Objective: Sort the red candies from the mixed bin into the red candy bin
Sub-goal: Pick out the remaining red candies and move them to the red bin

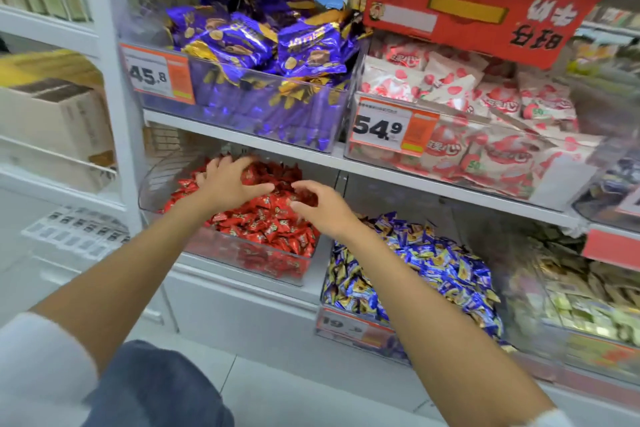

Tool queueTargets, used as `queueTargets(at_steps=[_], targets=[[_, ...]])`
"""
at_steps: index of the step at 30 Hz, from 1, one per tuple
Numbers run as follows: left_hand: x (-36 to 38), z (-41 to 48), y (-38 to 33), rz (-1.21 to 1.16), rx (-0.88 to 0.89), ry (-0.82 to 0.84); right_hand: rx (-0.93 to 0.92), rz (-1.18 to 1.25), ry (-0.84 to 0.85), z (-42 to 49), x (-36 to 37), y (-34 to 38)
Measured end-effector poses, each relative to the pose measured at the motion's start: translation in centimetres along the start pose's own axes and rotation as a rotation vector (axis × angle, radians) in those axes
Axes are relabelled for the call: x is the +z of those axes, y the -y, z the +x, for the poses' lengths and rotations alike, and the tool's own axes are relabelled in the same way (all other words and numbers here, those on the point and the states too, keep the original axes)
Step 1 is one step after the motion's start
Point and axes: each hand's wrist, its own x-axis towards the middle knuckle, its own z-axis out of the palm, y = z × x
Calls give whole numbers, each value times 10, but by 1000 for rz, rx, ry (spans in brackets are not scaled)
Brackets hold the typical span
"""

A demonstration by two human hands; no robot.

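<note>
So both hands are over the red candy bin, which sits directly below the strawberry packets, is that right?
Not quite. The head view shows the left hand and right hand over the red candy bin, but it sits below the purple packets, not the strawberry packets.

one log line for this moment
phase: sorting | left hand: spread over red candies | right hand: curled above red candy bin, grasp unclear

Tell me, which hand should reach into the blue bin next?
Probably the right hand: it hovers beside the blue bin. The left hand rests spread on the red candies, farther away.
</note>
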Motion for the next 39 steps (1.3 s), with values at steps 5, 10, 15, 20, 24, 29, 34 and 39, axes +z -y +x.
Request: queueTargets(at_steps=[5,10,15,20,24,29,34,39], targets=[[24,-11,-26,-48,165,134,47,-43,-97,-41,-39,-37],[73,-34,-74,-178,350,331,129,-248,195,-89,-68,-93],[99,-38,-66,-304,362,282,110,-474,586,-102,-44,-124],[117,-37,-63,-360,383,150,73,-479,485,-100,-17,-144],[116,-39,-66,-349,378,145,60,-523,338,-81,-22,-154],[113,-43,-66,-400,360,165,161,-613,10,-61,-48,-175],[109,-45,-68,-392,354,171,245,-384,23,-84,-102,-184],[108,-46,-70,-388,346,192,296,-467,310,-152,-135,-176]])
